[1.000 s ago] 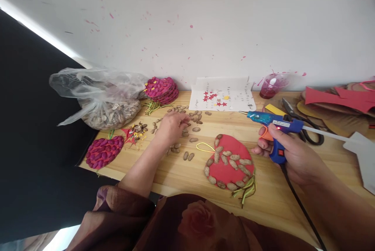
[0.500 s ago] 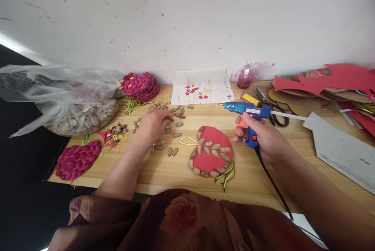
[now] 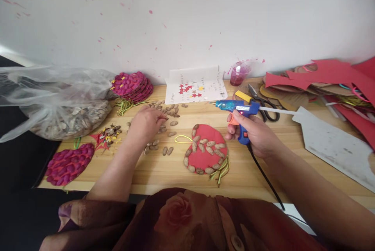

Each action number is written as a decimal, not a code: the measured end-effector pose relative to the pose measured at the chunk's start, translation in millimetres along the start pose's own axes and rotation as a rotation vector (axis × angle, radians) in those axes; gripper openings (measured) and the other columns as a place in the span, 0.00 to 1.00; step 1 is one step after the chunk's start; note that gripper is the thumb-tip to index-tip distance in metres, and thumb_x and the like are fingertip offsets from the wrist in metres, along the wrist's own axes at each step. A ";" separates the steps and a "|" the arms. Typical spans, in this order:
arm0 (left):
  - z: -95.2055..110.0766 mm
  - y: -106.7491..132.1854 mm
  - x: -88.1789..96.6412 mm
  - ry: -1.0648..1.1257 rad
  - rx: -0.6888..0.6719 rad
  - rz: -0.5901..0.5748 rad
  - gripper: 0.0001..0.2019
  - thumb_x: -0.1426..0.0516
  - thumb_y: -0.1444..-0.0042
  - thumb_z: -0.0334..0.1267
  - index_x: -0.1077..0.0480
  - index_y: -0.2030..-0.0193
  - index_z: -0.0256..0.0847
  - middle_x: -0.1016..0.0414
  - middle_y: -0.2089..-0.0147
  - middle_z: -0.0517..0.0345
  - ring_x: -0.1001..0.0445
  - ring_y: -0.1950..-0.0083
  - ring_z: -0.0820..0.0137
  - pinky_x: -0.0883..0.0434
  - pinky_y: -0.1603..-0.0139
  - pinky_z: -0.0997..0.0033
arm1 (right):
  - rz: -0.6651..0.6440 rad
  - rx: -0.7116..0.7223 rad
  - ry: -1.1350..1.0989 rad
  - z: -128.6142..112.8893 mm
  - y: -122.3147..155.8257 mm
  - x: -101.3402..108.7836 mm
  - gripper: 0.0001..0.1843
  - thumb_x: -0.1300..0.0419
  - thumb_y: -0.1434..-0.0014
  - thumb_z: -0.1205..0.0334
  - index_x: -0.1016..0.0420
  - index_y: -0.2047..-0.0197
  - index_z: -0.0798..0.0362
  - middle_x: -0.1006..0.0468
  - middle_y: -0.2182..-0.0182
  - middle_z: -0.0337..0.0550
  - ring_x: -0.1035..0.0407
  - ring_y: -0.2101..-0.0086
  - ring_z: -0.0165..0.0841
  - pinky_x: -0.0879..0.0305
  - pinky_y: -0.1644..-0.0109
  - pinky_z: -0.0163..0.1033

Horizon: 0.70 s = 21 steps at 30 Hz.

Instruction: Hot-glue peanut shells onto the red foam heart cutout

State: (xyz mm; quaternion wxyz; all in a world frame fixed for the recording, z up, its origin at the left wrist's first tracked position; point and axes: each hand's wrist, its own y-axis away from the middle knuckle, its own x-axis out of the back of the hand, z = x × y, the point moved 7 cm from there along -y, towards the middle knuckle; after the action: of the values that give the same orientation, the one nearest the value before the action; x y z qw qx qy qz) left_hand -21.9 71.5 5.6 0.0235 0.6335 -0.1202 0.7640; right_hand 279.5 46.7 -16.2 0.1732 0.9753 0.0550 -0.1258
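Above the scatter of unshelled peanuts (image 3: 174,123) on the wooden tabletop (image 3: 158,175), the left hand (image 3: 146,124) is bent down with thumb and fingers drawn together; I cannot tell whether a nut is between them. The right hand (image 3: 260,134) grasps the blue hot-glue gun (image 3: 228,105) by its handle, with fingers at the orange trigger (image 3: 233,120) and the nozzle pointing left, near the printed sheet (image 3: 175,75). The red card cutout (image 3: 197,160) lies flat between the hands, peanuts along part of its edge and across its middle, a yellow loop (image 3: 183,137) at its left and a tassel (image 3: 222,170) at its lower right.

Good handling here, I judge, means pinching one nut lightly by its sides, so that a broad face is free for glue. The nozzle is best kept off the paper and fingers, and the black cord (image 3: 265,177) clear of the tassel.
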 end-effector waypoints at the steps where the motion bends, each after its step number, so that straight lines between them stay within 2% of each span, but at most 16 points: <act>1: 2.3 -0.5 -0.5 -0.023 -0.012 -0.010 0.09 0.43 0.42 0.37 0.19 0.66 0.43 0.17 0.62 0.48 0.23 0.56 0.55 0.29 0.47 0.56 | 0.000 0.006 0.003 0.0 0.1 0.2 0.24 0.26 0.53 0.40 0.26 0.70 0.50 0.28 0.81 0.33 0.29 0.79 0.30 0.25 0.70 0.36; 6: 11.7 -1.9 1.3 -0.089 -0.008 -0.045 0.10 0.44 0.42 0.33 0.20 0.67 0.40 0.17 0.62 0.46 0.23 0.55 0.53 0.31 0.44 0.54 | -0.036 0.033 0.027 3.0 -1.1 1.4 0.22 0.28 0.49 0.41 0.26 0.69 0.51 0.27 0.80 0.34 0.28 0.78 0.31 0.27 0.71 0.36; 9: 12.2 -0.5 11.9 0.064 0.097 0.005 0.07 0.42 0.44 0.33 0.20 0.68 0.41 0.17 0.62 0.48 0.23 0.55 0.54 0.30 0.47 0.56 | -0.043 0.039 0.036 3.4 -0.2 1.7 0.21 0.29 0.47 0.42 0.25 0.68 0.51 0.26 0.80 0.35 0.28 0.79 0.31 0.28 0.71 0.36; 12: 12.4 1.2 14.5 0.552 0.266 -0.014 0.07 0.37 0.45 0.41 0.20 0.66 0.41 0.18 0.64 0.53 0.23 0.63 0.62 0.29 0.57 0.63 | -0.062 0.051 0.045 0.0 5.6 -2.6 0.21 0.30 0.46 0.41 0.26 0.68 0.50 0.26 0.80 0.34 0.30 0.80 0.30 0.30 0.73 0.35; 14: 20.7 -0.2 9.5 0.963 0.334 -0.065 0.12 0.32 0.50 0.45 0.21 0.65 0.39 0.19 0.67 0.56 0.26 0.68 0.68 0.30 0.63 0.68 | -0.090 0.070 0.053 -3.9 11.8 -7.4 0.21 0.31 0.45 0.40 0.26 0.68 0.50 0.26 0.80 0.35 0.31 0.81 0.29 0.32 0.74 0.35; 16: 33.8 -3.6 1.9 1.306 0.377 -0.132 0.16 0.28 0.57 0.45 0.22 0.67 0.37 0.22 0.69 0.57 0.28 0.69 0.72 0.31 0.65 0.72 | -0.107 0.097 0.064 -8.1 18.5 -11.4 0.21 0.32 0.45 0.39 0.25 0.67 0.50 0.27 0.79 0.35 0.33 0.82 0.28 0.32 0.74 0.35; 18: 48.6 -6.7 -7.9 1.535 0.416 -0.227 0.17 0.25 0.61 0.44 0.23 0.69 0.36 0.24 0.70 0.58 0.28 0.69 0.75 0.32 0.67 0.76 | -0.109 0.133 0.080 -12.1 24.7 -13.9 0.22 0.33 0.44 0.39 0.24 0.66 0.50 0.26 0.78 0.35 0.34 0.83 0.28 0.33 0.74 0.36; 21: 68.7 -9.3 -20.2 1.712 0.426 -0.353 0.18 0.24 0.63 0.42 0.23 0.71 0.35 0.25 0.71 0.58 0.28 0.69 0.76 0.32 0.68 0.79 | -0.111 0.211 0.113 -17.8 31.7 -16.5 0.22 0.35 0.42 0.38 0.23 0.65 0.50 0.24 0.76 0.37 0.35 0.83 0.28 0.36 0.75 0.36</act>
State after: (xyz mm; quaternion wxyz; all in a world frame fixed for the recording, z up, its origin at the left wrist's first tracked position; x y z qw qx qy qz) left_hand 50.0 68.2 -1.0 0.1042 -0.1523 0.1819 0.9658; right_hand 272.4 22.3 14.6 0.0591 0.9891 0.1050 -0.0850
